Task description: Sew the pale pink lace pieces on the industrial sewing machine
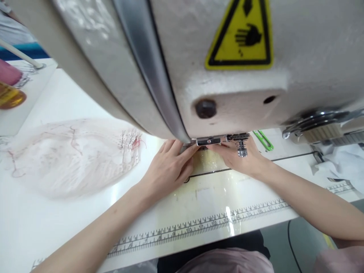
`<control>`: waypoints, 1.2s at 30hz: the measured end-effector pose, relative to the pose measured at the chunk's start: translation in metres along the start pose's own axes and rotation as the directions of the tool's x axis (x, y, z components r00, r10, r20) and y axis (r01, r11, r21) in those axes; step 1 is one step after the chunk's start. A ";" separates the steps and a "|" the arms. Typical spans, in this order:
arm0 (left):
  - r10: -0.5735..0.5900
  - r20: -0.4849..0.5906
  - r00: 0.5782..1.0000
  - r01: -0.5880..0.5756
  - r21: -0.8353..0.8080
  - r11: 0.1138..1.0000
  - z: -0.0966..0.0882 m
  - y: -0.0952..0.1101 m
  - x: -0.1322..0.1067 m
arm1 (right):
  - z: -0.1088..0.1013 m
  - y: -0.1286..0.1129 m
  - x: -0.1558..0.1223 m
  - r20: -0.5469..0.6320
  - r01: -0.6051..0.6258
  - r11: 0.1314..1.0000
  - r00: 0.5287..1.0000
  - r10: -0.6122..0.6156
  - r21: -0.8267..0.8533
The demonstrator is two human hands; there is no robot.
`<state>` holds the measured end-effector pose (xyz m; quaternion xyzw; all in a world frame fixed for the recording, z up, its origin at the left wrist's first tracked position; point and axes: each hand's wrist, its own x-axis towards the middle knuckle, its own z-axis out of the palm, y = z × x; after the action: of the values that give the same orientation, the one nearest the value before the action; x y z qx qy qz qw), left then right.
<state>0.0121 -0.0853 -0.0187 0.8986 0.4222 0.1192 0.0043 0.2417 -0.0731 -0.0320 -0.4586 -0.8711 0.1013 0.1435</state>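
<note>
A large sewing machine head (227, 57) fills the top of the view, with a yellow hand-warning sticker (241, 34) on it. My left hand (169, 167) lies on the white table just under the machine, fingers pressed together and reaching toward the presser foot (209, 141). My right hand (241, 159) rests on the other side of the foot, its fingertips hidden under the machine. Between the two hands shows a small patch of glittery, pale yellow material (206, 161). Whether either hand pinches it I cannot make out.
A sheer pinkish fabric piece (74, 155) with red and dark threads lies on the table at left. Green thread snips (264, 140) lie behind the right hand. A measuring tape strip (199, 225) runs along the table's front edge. White cloth (341, 163) sits at right.
</note>
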 end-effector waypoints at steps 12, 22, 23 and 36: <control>0.139 -0.149 0.979 -0.122 0.119 0.985 0.001 -0.001 0.000 | -0.011 -0.003 0.005 0.049 0.009 0.994 0.999 -0.004 -0.112; 0.203 -0.158 0.966 -0.164 0.228 0.960 0.001 -0.001 0.001 | 0.001 0.002 0.002 0.076 -0.018 0.997 0.997 0.024 -0.070; 0.207 -0.162 0.965 -0.166 0.234 0.958 0.001 -0.001 0.001 | -0.002 0.002 0.003 0.085 0.006 0.998 0.996 -0.001 -0.061; 0.118 -0.082 0.990 -0.101 0.185 0.978 -0.001 0.001 0.001 | 0.005 -0.008 -0.004 -0.023 -0.058 0.998 0.998 0.058 -0.018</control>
<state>0.0138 -0.0853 -0.0173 0.9108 0.3807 0.1221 -0.1033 0.2359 -0.0814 -0.0348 -0.4861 -0.8567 0.0920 0.1459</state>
